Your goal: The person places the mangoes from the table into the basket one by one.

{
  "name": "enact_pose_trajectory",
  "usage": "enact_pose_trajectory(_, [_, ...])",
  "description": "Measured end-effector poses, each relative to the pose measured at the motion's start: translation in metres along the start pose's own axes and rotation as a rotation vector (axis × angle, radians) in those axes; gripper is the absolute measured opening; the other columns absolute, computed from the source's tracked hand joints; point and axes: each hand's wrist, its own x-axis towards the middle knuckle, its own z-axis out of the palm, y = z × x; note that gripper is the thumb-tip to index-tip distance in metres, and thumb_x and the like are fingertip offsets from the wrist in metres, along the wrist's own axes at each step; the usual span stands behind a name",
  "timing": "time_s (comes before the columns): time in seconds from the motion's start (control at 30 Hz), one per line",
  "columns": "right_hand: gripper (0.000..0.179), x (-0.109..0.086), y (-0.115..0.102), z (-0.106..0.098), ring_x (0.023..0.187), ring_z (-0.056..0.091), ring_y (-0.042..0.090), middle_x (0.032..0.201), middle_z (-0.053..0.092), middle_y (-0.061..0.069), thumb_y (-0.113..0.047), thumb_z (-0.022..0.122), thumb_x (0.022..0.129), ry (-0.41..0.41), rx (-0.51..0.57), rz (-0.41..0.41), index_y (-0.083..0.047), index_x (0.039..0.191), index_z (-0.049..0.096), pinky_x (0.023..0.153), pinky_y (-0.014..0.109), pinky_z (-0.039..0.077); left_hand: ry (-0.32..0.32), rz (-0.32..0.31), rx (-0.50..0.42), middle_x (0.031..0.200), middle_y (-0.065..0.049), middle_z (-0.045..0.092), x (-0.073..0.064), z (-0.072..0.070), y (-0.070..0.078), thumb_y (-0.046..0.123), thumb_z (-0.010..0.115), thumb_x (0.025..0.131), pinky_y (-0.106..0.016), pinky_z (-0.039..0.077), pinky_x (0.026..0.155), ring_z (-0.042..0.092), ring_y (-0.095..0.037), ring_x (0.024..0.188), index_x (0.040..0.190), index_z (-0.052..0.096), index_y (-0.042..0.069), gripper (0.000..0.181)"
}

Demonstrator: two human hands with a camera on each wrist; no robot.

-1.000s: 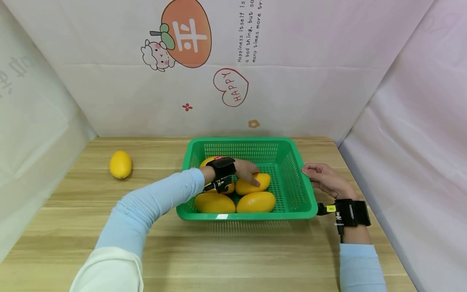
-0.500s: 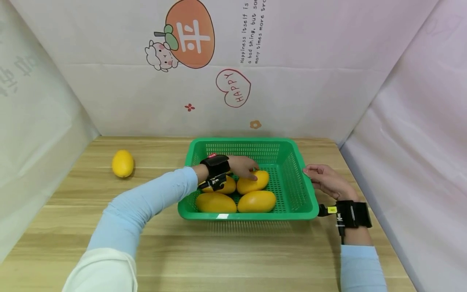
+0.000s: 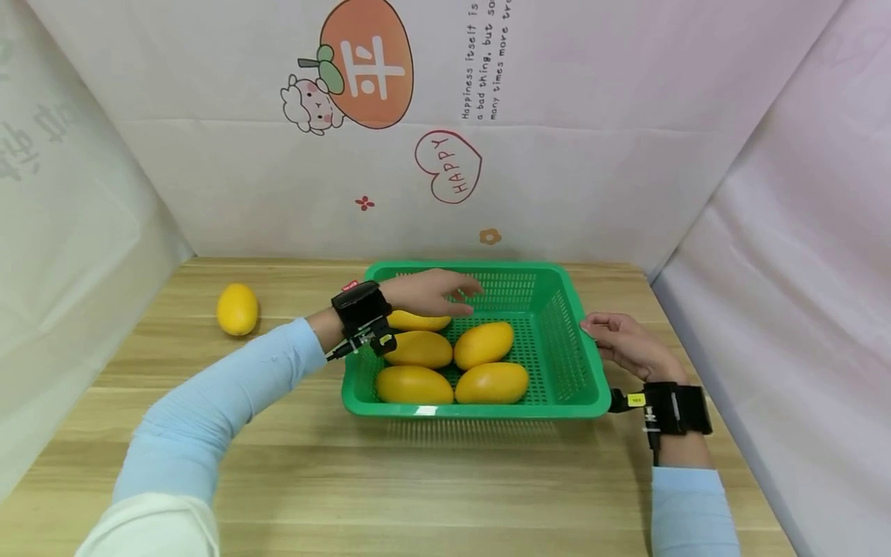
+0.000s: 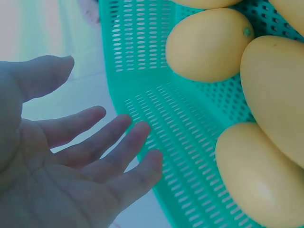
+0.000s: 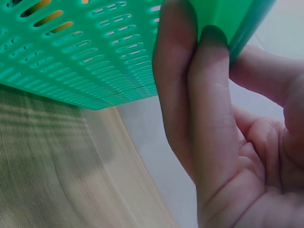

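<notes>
Several yellow mangoes [image 3: 483, 345] lie on the left and middle floor of a green plastic basket [image 3: 475, 411]. Over the basket's back left part is my left hand [image 3: 433, 294], fingers spread and holding nothing. In the left wrist view that palm [image 4: 71, 175] faces up beside the basket wall, apart from the mangoes. It partly covers the rearmost mango [image 3: 418, 320] in the head view. My right hand [image 3: 629, 344] pinches the basket's right rim, fingers beneath and outside, thumb on the other side, as the right wrist view shows.
One more mango [image 3: 237, 309] lies on the wooden table [image 3: 445, 487] at the back left, outside the basket. White printed cloth [image 3: 578, 155] stands as walls behind and at both sides. Each wrist wears a black strap with a small camera.
My left hand has let go of the mango in the middle of the basket and moved up, back and left, its fingers spreading. The right hand stays at the rim.
</notes>
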Motion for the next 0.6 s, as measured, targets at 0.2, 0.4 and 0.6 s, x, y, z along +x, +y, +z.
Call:
enact_pose_trajectory(0.2, [0.039,0.0,0.005,0.0,0.096,0.072,0.014,0.107,0.071,0.005,-0.017,0.046,0.107,-0.037,0.031,-0.026,0.016,0.13,0.045,0.082,0.027,0.059,0.072,0.001,-0.057,0.148,-0.014,0.051,-0.028,-0.009,-0.006,0.024,0.052,0.104,-0.04,0.046,0.108,0.055,-0.028,0.131,0.149,0.043,0.005,0.049])
enact_pose_trajectory(0.4, [0.045,0.001,0.006,-0.002,0.099,0.072,0.014,0.11,0.071,0.006,-0.017,0.046,0.107,-0.036,0.039,-0.04,0.019,0.134,0.04,0.084,0.028,0.059,0.159,-0.032,-0.127,0.147,-0.02,0.05,-0.051,-0.021,-0.014,0.019,0.054,0.104,-0.045,0.044,0.11,0.052,-0.034,0.132,0.146,0.044,0.0,0.048])
enact_pose_trajectory(0.6, [0.043,0.0,0.003,-0.004,0.096,0.073,0.016,0.107,0.072,0.006,-0.018,0.047,0.107,-0.03,0.022,-0.02,0.017,0.131,0.044,0.077,0.026,0.059,0.212,-0.088,-0.174,0.148,-0.021,0.048,-0.069,-0.029,-0.027,0.018,0.054,0.104,-0.047,0.043,0.111,0.05,-0.035,0.134,0.149,0.041,0.0,0.05])
